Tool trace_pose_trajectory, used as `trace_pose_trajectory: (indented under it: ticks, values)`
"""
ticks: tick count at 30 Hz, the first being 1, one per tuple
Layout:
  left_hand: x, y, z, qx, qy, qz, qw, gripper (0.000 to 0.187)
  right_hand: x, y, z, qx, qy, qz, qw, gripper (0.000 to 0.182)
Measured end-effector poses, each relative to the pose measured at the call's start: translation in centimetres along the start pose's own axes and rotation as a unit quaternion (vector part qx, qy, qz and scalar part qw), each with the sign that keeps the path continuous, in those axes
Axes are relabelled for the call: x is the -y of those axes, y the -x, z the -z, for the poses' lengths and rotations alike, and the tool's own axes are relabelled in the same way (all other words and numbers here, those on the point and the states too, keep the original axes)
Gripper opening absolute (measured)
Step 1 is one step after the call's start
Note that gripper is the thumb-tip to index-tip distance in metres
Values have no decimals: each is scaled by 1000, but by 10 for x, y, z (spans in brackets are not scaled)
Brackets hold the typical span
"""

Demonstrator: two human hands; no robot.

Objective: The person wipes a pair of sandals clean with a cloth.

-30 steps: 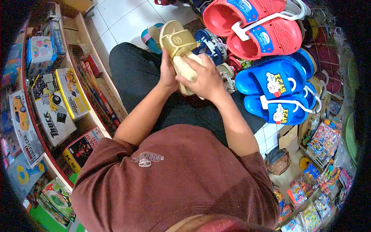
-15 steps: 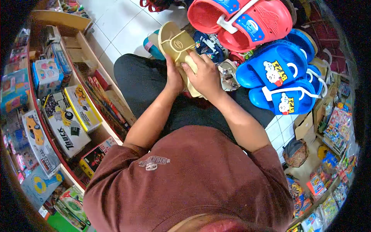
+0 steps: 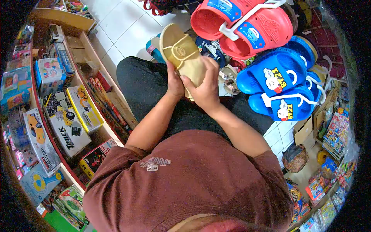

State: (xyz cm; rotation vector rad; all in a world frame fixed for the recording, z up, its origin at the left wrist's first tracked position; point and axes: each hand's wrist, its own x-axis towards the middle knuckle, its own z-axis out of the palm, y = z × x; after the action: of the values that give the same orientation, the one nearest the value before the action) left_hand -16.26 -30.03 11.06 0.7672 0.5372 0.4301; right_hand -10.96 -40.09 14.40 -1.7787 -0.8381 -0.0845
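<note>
A beige sandal with a wide strap is held tilted above the person's lap. My left hand grips its left edge, below the strap. On the other side, my right hand is wrapped round the sole's right edge, thumb on the footbed. Blue slippers on white hangers are to the right of my right hand. Above them hang red clogs on a white hanger. A teal shoe lies on the floor behind the sandal. The sandal's heel end is partly hidden by my hands.
Shelves with boxed toys, among them a truck box, line the left side. A dark patterned bag and a cardboard box are at the right, beside shelves of packaged toys. White floor tiles show at the top.
The sandal has turned to show more of its footbed. My right hand has moved down off the strap area to the sandal's right edge.
</note>
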Motion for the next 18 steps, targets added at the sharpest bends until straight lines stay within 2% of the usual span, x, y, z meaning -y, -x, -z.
trace_pose_trajectory:
  ticks: [1,3,4,8,11,12,15,16,18]
  values:
    - [-1,-2,0,-11,17,-4,1000,83,-2,1,1,32,21,-2,999,66]
    - [-1,-5,10,25,66,1,998,84,1,3,6,98,65,-2,993,62]
    - [1,-5,13,23,59,-3,998,84,3,2,4,100,35,-30,994,53]
    - [7,-3,10,15,43,3,999,82,-4,-1,-6,83,22,-4,996,48]
    - [14,-3,12,32,10,-28,999,83,-11,-2,-13,51,9,16,999,50]
    - [16,-4,15,62,19,-25,998,80,-9,-3,-14,44,10,1,999,45]
    - [26,1,14,38,-104,-42,993,81,-2,-14,-15,51,9,-80,995,37]
    - [30,1,12,31,-105,-41,993,80,-2,-18,-17,35,6,-91,995,32]
    - [21,2,11,21,-61,-23,998,80,-7,-22,-22,48,34,-28,998,32]
